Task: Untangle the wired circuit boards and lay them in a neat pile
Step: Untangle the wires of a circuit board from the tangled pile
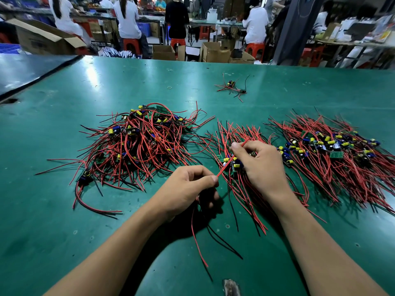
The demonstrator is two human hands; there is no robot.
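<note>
Green matting covers the tabletop (85,210), and much on it is hard to read. In the tangled heap (139,144) on the left, most circuit boards are buried under red and black wire, so they cannot be counted. The combed-out pile (333,150) on the right runs off the frame edge. The middle pile (237,131) is partly hidden by the right hand (258,165). Workers, red stools and cardboard boxes (213,52) behind the tabletop are blurred.

That makes three heaps of wired boards in a row, plus one small stray cluster (232,87) well apart on the far side. Two bare hands are at work.

The left hand (188,189) hovers in front of the middle pile with its fingers curled, thumb and forefinger pinching the near end of a red wire (224,167). More loose leads (196,238), red and black, trail from under its palm toward the near edge. The right hand lies over the middle pile, knuckles up, thumb and forefinger pinching the far stretch of that same red wire, which runs taut and slanted between the hands. A green board (234,168) with yellow and blue parts sits just beside its thumb. The lower fingers seem to rest on the pile, though this is not clear.
</note>
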